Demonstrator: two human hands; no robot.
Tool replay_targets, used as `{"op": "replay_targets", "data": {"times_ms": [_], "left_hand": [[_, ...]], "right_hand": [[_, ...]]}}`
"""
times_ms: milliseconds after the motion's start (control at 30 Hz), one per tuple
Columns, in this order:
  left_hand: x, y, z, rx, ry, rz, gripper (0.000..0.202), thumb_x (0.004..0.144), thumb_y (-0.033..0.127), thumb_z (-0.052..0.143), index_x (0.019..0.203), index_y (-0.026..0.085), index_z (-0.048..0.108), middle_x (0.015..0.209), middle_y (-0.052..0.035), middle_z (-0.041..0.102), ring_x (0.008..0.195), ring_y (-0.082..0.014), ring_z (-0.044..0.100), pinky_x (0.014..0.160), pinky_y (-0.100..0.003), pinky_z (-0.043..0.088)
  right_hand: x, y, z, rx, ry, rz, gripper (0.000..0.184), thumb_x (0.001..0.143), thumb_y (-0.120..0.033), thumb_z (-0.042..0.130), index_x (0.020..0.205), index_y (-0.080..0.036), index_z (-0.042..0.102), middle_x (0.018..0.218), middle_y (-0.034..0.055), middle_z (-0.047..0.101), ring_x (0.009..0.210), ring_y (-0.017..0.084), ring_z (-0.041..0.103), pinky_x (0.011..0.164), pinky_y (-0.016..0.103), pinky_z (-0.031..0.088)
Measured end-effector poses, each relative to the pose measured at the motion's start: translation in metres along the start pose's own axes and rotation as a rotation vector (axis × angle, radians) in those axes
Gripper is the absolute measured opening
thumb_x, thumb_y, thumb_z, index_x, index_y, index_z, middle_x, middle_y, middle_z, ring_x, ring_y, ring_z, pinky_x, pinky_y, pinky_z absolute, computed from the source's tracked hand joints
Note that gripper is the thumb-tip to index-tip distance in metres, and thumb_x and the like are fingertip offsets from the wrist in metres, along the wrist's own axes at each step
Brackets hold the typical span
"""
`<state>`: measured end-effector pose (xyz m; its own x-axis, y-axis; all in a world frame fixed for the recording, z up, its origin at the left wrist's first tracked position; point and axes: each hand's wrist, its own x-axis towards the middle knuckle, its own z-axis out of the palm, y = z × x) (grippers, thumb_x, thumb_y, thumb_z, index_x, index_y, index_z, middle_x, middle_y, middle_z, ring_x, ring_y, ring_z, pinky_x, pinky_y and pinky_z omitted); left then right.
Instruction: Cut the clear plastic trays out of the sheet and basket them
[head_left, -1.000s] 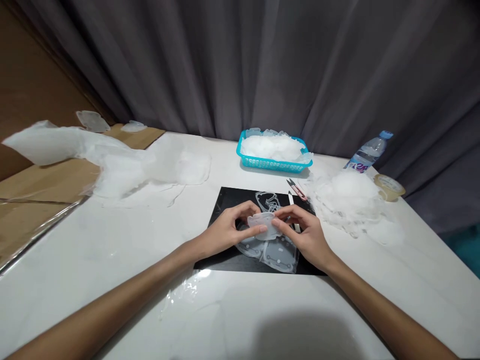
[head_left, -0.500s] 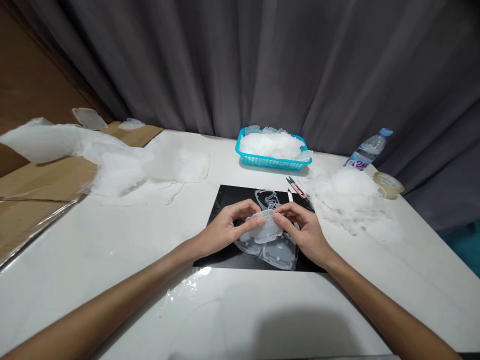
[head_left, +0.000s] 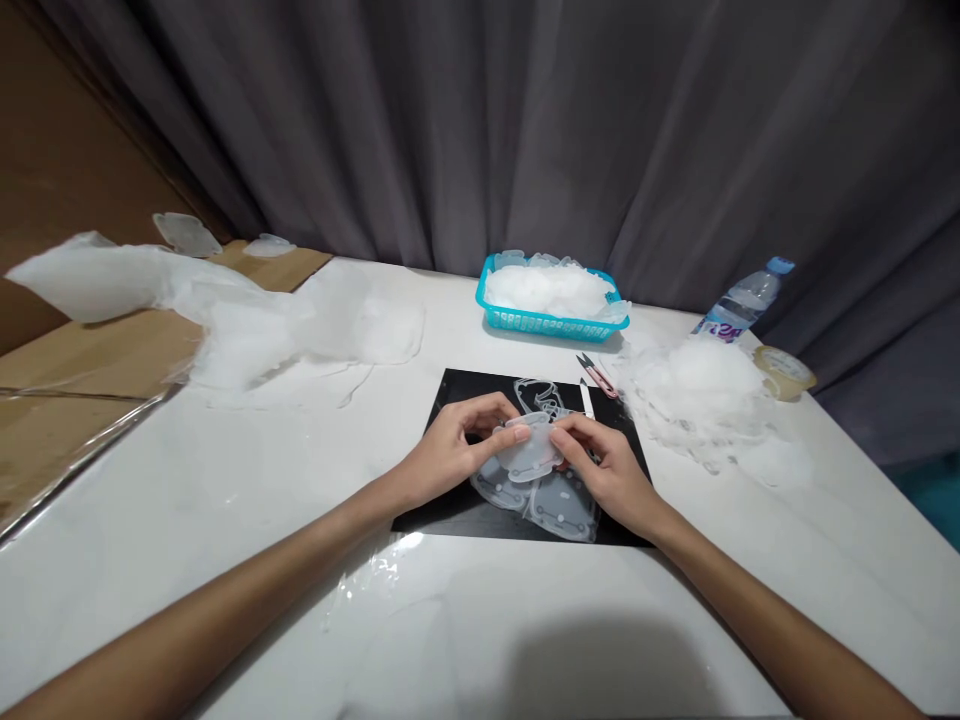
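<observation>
Material: translucent plastic piece (head_left: 534, 447), thin, cloudy, with a rounded outline.
Axis: its long side runs left to right, roughly parallel to the near edge of the black mat (head_left: 450, 400).
Place: just above the mat's middle, over similar flat pieces (head_left: 559, 505) dotted with small holes.
Left hand (head_left: 450, 450): thumb and fingertips clamped on the piece's left end, forearm stretched across the tabletop (head_left: 225, 480).
Right hand (head_left: 607, 470): fingers curled, pinching the right end.
</observation>
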<state>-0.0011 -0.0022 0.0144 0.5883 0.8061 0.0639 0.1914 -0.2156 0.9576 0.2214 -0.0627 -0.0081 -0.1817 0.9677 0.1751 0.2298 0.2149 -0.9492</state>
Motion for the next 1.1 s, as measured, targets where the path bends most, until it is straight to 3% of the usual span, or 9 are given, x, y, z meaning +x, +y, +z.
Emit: {"op": "replay_targets", "data": {"times_ms": [467, 867, 1100], "left_hand": [[0.0027, -0.0011, 0.0008, -0.054, -0.026, -0.004, 0.033, 0.102, 0.047, 0.06, 0.089, 0.017, 0.066, 0.08, 0.0012, 0.06, 0.071, -0.0118, 0.052, 0.066, -0.024, 0.041], [0.0045, -0.0071, -0.0007, -0.046, -0.041, -0.013, 0.034, 0.102, 0.048, 0.058, 0.093, 0.016, 0.067, 0.083, 0.0007, 0.061, 0.075, -0.0124, 0.054, 0.069, -0.025, 0.042], [0.0051, -0.0084, -0.0033, -0.063, -0.092, -0.006, 0.026, 0.098, 0.043, 0.068, 0.097, 0.017, 0.066, 0.085, 0.0011, 0.065, 0.077, -0.0123, 0.059, 0.072, -0.025, 0.044]], "right_hand": [[0.0018, -0.0017, -0.0003, -0.051, -0.012, -0.023, 0.029, 0.106, -0.045, 0.054, 0.09, -0.022, 0.065, 0.082, -0.0002, 0.066, 0.075, 0.017, 0.062, 0.074, 0.028, 0.049], [0.0016, 0.0, 0.0009, -0.077, -0.015, -0.044, 0.027, 0.107, -0.04, 0.053, 0.091, -0.021, 0.063, 0.081, -0.0007, 0.061, 0.074, 0.015, 0.057, 0.07, 0.027, 0.044], [0.0011, 0.0023, 0.0013, -0.09, -0.022, -0.068, 0.025, 0.107, -0.037, 0.051, 0.093, -0.021, 0.064, 0.083, 0.0002, 0.062, 0.074, 0.015, 0.058, 0.071, 0.028, 0.045]]}}
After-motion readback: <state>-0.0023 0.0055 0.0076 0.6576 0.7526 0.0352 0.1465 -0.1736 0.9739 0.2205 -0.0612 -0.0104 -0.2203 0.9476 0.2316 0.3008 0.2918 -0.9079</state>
